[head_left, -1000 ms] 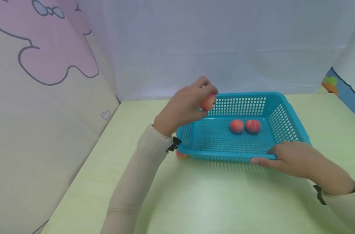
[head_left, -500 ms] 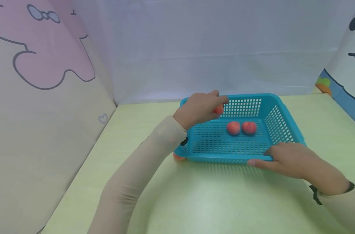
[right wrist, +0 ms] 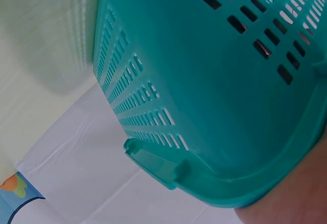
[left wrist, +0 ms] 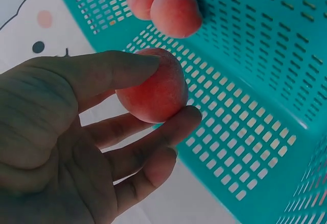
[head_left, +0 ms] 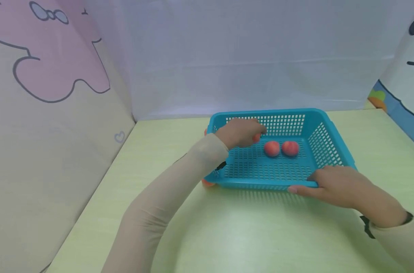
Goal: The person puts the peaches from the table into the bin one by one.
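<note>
My left hand [head_left: 241, 132] is low inside the blue plastic basket [head_left: 282, 183], pinching a peach between thumb and fingers. In the left wrist view that peach [left wrist: 156, 91] is red and round, with the thumb across its top. Two more peaches lie side by side on the basket floor, a left peach [head_left: 272, 148] and a right peach [head_left: 290, 148]. My right hand [head_left: 343, 185] grips the basket's near rim close to its right corner, thumb outside. In the right wrist view only a sliver of the right hand [right wrist: 296, 193] shows beside the basket corner.
One peach [head_left: 208, 183] sits on the table outside the basket's near left corner, partly hidden. Another reddish fruit [head_left: 205, 132] barely shows behind the left rim. The pale green table [head_left: 248, 235] meets a white cloth wall [head_left: 254, 68] at the back and a printed sheet [head_left: 57, 144] at left.
My left hand, with the peach in it, has moved right and down from above the basket's left end to low inside it. The right hand keeps its grip on the rim.
</note>
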A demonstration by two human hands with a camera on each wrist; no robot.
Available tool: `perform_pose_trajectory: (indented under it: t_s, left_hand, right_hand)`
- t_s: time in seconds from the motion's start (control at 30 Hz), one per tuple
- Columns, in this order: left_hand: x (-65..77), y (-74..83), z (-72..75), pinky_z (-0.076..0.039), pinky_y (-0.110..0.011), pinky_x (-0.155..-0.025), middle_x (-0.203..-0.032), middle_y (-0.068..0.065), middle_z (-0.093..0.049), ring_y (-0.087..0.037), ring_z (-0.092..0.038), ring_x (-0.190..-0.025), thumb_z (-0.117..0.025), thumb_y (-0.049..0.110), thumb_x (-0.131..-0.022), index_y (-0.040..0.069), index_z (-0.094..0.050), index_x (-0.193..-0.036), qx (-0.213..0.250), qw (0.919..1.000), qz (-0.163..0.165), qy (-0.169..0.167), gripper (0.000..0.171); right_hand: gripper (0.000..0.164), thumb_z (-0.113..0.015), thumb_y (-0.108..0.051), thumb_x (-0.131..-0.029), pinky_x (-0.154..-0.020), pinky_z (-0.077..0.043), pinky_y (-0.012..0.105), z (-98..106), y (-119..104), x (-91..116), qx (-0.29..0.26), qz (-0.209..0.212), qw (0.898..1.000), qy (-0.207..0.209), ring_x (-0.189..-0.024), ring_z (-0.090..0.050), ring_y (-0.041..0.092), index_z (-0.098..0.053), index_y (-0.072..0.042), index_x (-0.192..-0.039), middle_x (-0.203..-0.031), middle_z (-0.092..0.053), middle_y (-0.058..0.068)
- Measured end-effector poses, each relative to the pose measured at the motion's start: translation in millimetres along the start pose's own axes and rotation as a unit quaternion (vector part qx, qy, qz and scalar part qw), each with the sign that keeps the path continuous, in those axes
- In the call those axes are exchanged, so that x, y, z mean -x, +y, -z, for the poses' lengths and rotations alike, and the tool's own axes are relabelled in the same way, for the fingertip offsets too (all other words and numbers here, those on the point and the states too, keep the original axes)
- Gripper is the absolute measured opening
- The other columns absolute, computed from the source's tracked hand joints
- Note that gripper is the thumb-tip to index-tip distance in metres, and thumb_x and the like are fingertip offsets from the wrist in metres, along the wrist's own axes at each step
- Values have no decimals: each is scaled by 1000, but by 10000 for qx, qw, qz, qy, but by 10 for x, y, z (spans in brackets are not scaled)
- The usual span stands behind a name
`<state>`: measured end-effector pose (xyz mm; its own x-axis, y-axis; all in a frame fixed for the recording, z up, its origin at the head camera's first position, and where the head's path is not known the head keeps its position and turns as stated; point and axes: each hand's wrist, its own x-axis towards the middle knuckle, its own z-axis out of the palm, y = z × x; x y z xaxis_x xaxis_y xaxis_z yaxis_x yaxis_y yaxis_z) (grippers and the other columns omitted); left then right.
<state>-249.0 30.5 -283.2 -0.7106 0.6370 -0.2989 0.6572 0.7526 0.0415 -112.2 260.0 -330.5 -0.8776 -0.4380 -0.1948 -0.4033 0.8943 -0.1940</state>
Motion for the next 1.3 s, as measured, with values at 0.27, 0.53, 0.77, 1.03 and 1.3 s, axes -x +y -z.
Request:
perform_pose_trajectory:
  t_s: [0.27, 0.53, 0.77, 1.03, 1.3]
  left_hand:
    - [-187, 49, -160, -39, -30, -99, -134, 12, -50, -8, -43, -121, -56, 16, -96, 29, -52, -136, 70, 9995, 73, -313, 41]
    - [-267, 30, -303, -43, -27, -89, -124, 7, -55, -10, -49, -107, -58, 17, -95, 22, -50, -133, -184, 9991, 222, -318, 39]
    - [-299, -4, -397, -46, -30, -86, -126, 3, -54, -12, -50, -108, -55, 15, -97, 19, -49, -132, -448, 9986, 115, -264, 36]
    - [-310, 4, -392, -46, -30, -89, -130, 2, -52, -13, -50, -110, -55, 15, -97, 19, -47, -136, -279, 9990, 131, -312, 40]
    - [-308, 12, -389, -46, -30, -87, -122, 4, -55, -12, -51, -106, -52, 18, -99, 20, -50, -130, -245, 9993, 62, -259, 32]
  right_hand:
    - [52, -46, -66, -89, -43, -29, 27, -20, 15, 12, -19, 51, 9999, 140, -47, -39, 7, -51, -25, -57, -50, -34, -9]
    - [54, -45, -67, -89, -43, -30, 27, -11, 17, -2, 41, 72, 9998, 171, -47, -39, 8, -49, -25, -57, -50, -35, -9]
    - [52, -45, -67, -89, -43, -32, 28, -1, 26, -3, 84, 79, 9999, 129, -49, -40, 8, -53, -25, -60, -51, -37, -8]
    - [52, -44, -68, -89, -43, -31, 27, -2, 23, 0, 88, 26, 9999, 134, -49, -39, 8, -52, -25, -59, -51, -37, -8]
    - [54, -45, -66, -90, -43, -27, 26, 2, 13, 7, 61, 62, 9998, 177, -47, -37, 7, -46, -24, -56, -51, -33, -9]
